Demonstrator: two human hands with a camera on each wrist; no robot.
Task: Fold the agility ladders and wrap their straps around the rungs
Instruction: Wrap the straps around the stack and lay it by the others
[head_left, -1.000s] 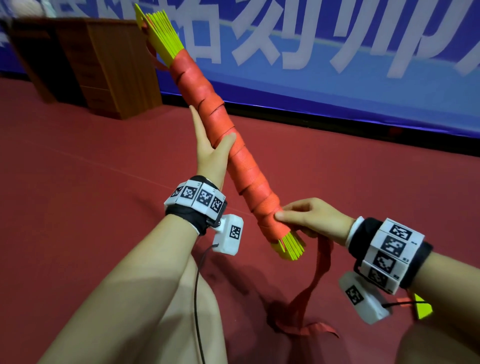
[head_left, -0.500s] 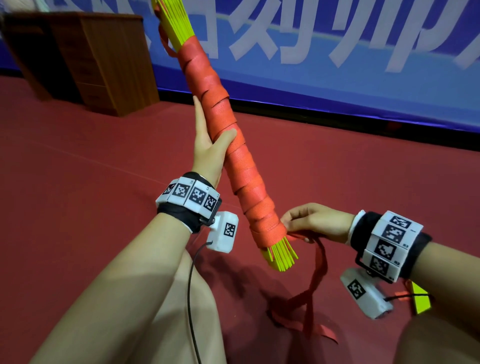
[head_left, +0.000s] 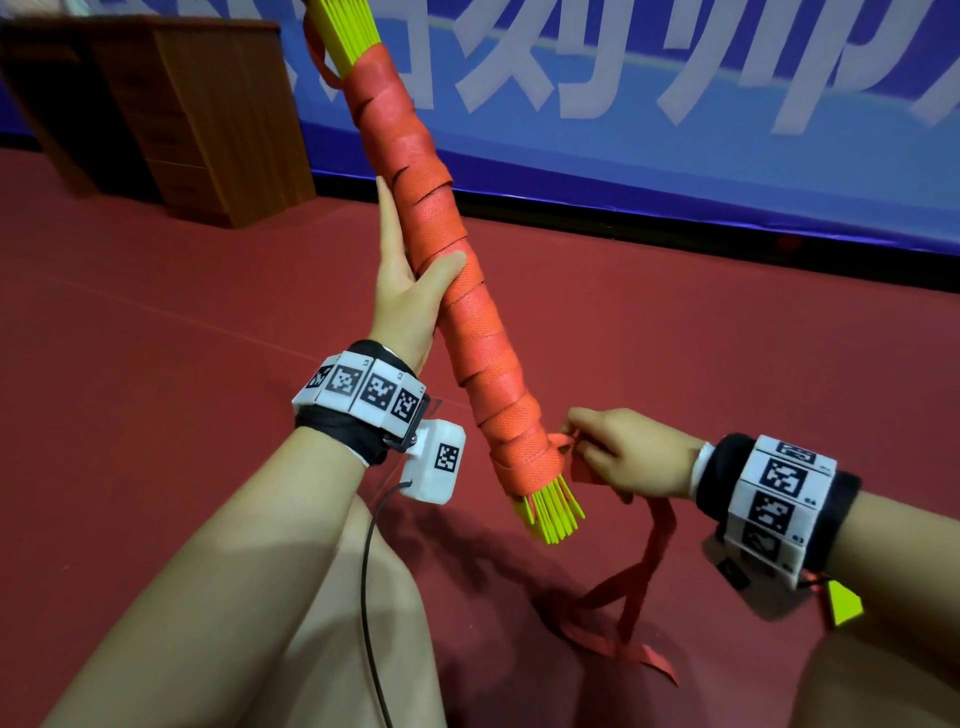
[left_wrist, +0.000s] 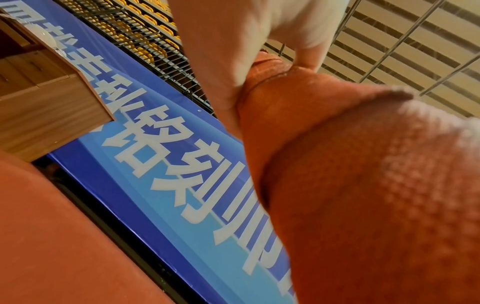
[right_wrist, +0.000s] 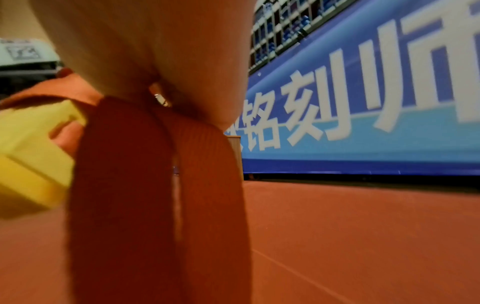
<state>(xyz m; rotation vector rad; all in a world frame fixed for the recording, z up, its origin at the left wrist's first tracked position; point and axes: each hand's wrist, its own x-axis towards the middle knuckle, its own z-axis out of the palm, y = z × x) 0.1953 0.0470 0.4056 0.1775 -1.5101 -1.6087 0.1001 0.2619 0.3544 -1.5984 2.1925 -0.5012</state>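
Above the red floor (head_left: 156, 364), bundle (head_left: 452, 312) held tilted, left hand (head_left: 405, 296) clasping its middle, right hand (head_left: 623, 457) pinching the strap (head_left: 649, 561) at the lower end; slackened tension risked loosening the last turns.

Ladder bundle (head_left: 457, 312) held tilted in mid-frame, upper end leaning left and away, lower end toward the person. Rung ends (head_left: 550, 512) stick out below the strap wrap. Left hand (head_left: 405, 291) on the bundle's left side at mid-length, thumb across the front. Right hand (head_left: 631, 452) just right of the lower end, touching the wrap's bottom edge. Loose strap tail (head_left: 639, 582) hangs from the right hand down to the floor (head_left: 156, 322), its end lying there. Cabinet (head_left: 208, 114) stands far left, behind. Banner (head_left: 675, 130) runs along the back, behind the bundle.
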